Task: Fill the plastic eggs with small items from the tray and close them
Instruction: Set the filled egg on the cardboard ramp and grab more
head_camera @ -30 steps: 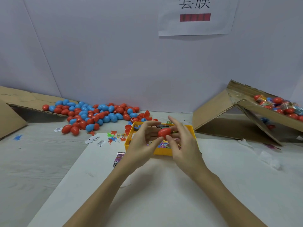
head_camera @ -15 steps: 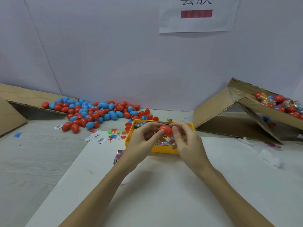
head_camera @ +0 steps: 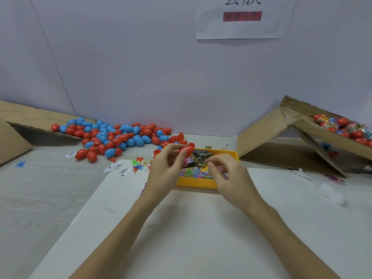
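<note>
Head view. Left hand (head_camera: 164, 168) raised over the left end of the yellow tray (head_camera: 198, 183), fingers and thumb pinching a red egg (head_camera: 186, 151) at the fingertips; the egg looks closed, though the seam is too blurred to be sure. Right hand (head_camera: 227, 174) sits over the right half of the tray, fingers loosely curled above the small items (head_camera: 194, 171); whether a piece is held between the fingertips I cannot tell. The two hands are apart, and the egg is clear of the right hand.

Tray stands on a white sheet (head_camera: 181, 238) on the desk (head_camera: 40, 198), holding colourful printed packets and a darker packet toward the back.

Left and behind: a pile of red and blue eggs (head_camera: 116, 137) spilling from a flattened cardboard box (head_camera: 24, 121) onto the desk, with a few open red halves near the tray's far left corner. Small paper labels (head_camera: 115, 168) and bright plastic bits (head_camera: 138, 166) lie between the pile and the sheet.

Right: a tilted cardboard box (head_camera: 281, 137) with red eggs and wrapped items on its upper flap. On the wall above, a paper notice (head_camera: 242, 19) with a red bar.
</note>
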Action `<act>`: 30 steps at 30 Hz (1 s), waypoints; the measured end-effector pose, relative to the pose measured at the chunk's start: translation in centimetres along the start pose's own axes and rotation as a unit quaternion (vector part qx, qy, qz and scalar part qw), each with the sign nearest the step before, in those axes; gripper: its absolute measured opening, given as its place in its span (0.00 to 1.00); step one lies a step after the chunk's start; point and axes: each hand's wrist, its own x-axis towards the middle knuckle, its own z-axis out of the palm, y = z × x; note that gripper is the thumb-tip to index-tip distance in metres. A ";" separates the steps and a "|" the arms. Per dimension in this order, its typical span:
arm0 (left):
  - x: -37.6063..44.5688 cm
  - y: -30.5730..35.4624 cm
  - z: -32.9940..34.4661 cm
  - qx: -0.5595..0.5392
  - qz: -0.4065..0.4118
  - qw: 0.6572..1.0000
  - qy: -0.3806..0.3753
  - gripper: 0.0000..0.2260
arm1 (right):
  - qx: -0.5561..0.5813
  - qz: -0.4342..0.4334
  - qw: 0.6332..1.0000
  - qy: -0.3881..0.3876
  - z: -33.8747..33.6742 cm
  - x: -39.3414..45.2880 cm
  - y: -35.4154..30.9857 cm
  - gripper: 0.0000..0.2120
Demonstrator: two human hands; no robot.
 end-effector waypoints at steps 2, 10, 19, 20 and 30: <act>0.2 -0.3 -0.4 0.010 -0.024 0.999 0.022 0.11 | -0.073 -0.014 0.995 -0.069 0.1 -0.3 0.3 0.11; 0.4 -0.6 -0.5 0.041 -0.047 0.998 0.031 0.12 | -0.181 -0.006 0.976 -0.124 0.4 -0.2 0.6 0.18; 0.4 -0.3 -0.6 0.031 -0.035 0.999 0.026 0.09 | -0.028 0.051 0.998 -0.007 -0.8 0.1 0.3 0.17; 0.4 -0.3 -0.6 0.030 -0.035 0.999 0.025 0.09 | -0.008 0.060 0.998 -0.008 -0.9 0.2 0.3 0.17; 0.3 -0.1 -0.4 0.039 -0.027 0.999 0.018 0.06 | -0.076 0.045 0.990 -0.114 -0.8 0.0 0.6 0.27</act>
